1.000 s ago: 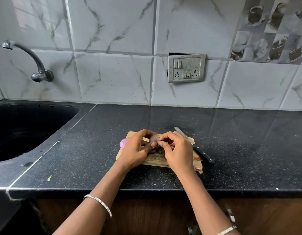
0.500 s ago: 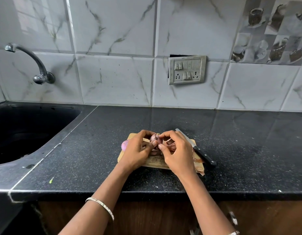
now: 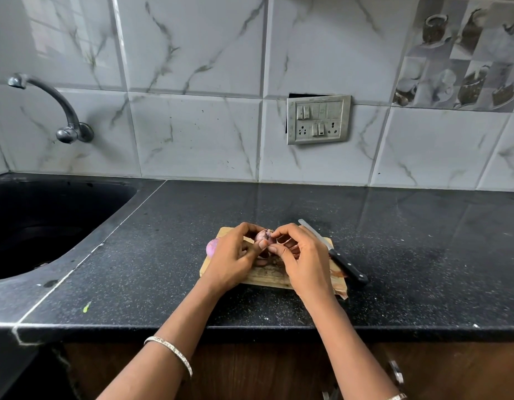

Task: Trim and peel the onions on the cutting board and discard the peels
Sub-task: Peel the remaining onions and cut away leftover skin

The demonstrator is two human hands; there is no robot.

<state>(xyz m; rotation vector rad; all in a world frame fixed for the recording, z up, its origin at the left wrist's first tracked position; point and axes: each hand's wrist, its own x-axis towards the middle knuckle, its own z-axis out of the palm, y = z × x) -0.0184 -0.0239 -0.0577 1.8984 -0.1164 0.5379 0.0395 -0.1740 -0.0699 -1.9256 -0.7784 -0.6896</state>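
The onion (image 3: 263,237) has risen — right hand (image 3: 301,255) pinches it.

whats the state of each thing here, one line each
left hand, grips the held onion
right hand, pinches skin at its top
held onion, partly peeled, over the cutting board
second onion, pink, lying at the board's left edge
knife, lying unheld along the board's right edge
peels, loose at the board's near right corner
tap, not running

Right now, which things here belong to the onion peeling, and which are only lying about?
For the job: onion, held by the left hand and picked at by the right hand; pink onion; cutting board; knife; loose peels.
Only lying about: tap; sink; switch panel; green scrap.
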